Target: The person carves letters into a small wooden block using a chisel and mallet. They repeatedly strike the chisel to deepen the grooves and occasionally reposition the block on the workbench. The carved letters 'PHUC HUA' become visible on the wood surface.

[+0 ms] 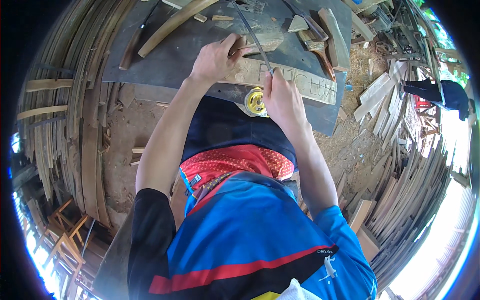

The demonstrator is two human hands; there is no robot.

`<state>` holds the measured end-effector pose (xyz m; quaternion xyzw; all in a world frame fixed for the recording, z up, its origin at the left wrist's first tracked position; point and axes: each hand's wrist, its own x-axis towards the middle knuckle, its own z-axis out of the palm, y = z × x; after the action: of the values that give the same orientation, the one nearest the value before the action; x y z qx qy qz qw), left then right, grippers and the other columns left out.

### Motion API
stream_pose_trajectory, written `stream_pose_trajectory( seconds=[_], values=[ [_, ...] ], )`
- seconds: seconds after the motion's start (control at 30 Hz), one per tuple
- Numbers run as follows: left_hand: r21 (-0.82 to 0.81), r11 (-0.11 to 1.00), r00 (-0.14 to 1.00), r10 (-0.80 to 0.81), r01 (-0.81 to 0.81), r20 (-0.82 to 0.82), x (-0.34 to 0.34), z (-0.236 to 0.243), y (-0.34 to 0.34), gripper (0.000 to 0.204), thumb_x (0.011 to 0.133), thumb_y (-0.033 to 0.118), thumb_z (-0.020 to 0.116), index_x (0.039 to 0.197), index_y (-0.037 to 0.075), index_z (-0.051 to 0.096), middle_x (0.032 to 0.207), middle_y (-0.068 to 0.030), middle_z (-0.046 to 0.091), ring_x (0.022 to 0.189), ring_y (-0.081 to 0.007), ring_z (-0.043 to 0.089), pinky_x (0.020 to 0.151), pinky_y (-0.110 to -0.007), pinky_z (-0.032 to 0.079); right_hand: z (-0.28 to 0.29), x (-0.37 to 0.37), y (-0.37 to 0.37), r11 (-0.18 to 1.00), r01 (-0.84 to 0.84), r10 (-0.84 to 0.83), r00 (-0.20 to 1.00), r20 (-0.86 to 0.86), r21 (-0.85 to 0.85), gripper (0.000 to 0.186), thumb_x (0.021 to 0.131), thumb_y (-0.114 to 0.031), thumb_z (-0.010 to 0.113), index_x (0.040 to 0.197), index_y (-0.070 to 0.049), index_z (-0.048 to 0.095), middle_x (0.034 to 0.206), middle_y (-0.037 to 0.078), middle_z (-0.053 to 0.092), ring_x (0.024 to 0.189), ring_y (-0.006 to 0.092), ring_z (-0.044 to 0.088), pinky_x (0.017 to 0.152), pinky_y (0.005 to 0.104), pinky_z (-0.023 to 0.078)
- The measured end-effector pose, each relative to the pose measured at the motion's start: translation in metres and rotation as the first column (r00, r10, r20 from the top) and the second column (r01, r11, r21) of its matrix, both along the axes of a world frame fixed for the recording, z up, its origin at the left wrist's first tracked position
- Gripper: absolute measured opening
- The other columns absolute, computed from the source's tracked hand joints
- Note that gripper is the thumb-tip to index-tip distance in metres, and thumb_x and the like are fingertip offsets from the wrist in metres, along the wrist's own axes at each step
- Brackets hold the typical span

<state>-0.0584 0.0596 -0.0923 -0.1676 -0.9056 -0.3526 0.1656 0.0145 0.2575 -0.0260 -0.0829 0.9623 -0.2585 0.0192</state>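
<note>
My left hand (pixel 217 59) is closed on the near end of a small flat piece of wood (pixel 269 43), its fingers curled over it. In my right hand (pixel 286 99) is a long, thin, dark metal file (pixel 250 31), gripped at its near end. The file slants away to the upper left and crosses over the wood piece. Below both hands lies a pale board (pixel 317 91) with letters cut into it. A round yellow tape measure (pixel 255 102) sits at the table's near edge, just left of my right hand.
On the dark table (pixel 165 67) lie a curved wooden piece (pixel 172 27), a wooden-handled tool (pixel 131 49), a handsaw-like tool (pixel 315 47) and a wood block (pixel 334 40). Stacked planks (pixel 75 125) stand left; more timber (pixel 400 200) lies right. Another person (pixel 440 95) is far right.
</note>
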Motion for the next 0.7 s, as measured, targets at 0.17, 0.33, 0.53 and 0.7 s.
stream_pose_trajectory(
  seconds=[0.17,0.33,0.53,0.7],
  values=[
    [0.057,0.998,1.0,-0.012,0.012,-0.013,-0.002,0.002,-0.001,0.037,0.092,0.033,0.074,0.108,0.003,0.06,0.086,-0.0204,0.07,0.08,-0.0421,0.068,0.065,-0.046,0.054,0.0,-0.005,-0.007,1.0,0.023,-0.023,1.0,0.008,-0.006,0.03,0.104,-0.024,0.049,0.09,0.002,0.053,0.064,0.029,0.063,0.063,0.0501,0.065,0.059,0.0575,0.054],
    [0.039,0.999,1.0,-0.01,0.01,-0.006,-0.003,0.001,-0.002,0.038,0.093,0.034,0.073,0.108,0.002,0.06,0.084,-0.0201,0.069,0.079,-0.0425,0.068,0.064,-0.046,0.054,0.005,-0.011,-0.009,1.0,-0.004,0.004,1.0,0.027,0.0,0.029,0.105,-0.024,0.048,0.091,0.001,0.053,0.065,0.029,0.063,0.065,0.0502,0.066,0.06,0.0578,0.054],
    [-0.027,1.0,1.0,0.013,-0.013,0.001,-0.002,0.001,-0.003,0.035,0.093,0.032,0.073,0.11,0.004,0.059,0.082,-0.0195,0.07,0.078,-0.0414,0.069,0.063,-0.047,0.054,0.004,-0.011,0.001,0.999,-0.036,0.035,0.999,0.023,0.036,0.03,0.105,-0.026,0.048,0.091,0.0,0.053,0.064,0.028,0.062,0.066,0.05,0.066,0.061,0.0579,0.054],
    [-0.002,1.0,1.0,-0.005,0.005,0.001,-0.004,0.0,-0.002,0.036,0.092,0.032,0.074,0.112,0.007,0.059,0.084,-0.0195,0.071,0.08,-0.0396,0.071,0.064,-0.046,0.056,-0.003,-0.01,0.001,1.0,-0.019,0.019,1.0,0.012,-0.004,0.031,0.105,-0.027,0.049,0.09,0.0,0.053,0.062,0.027,0.061,0.062,0.0498,0.064,0.059,0.0586,0.052]
  ],
)
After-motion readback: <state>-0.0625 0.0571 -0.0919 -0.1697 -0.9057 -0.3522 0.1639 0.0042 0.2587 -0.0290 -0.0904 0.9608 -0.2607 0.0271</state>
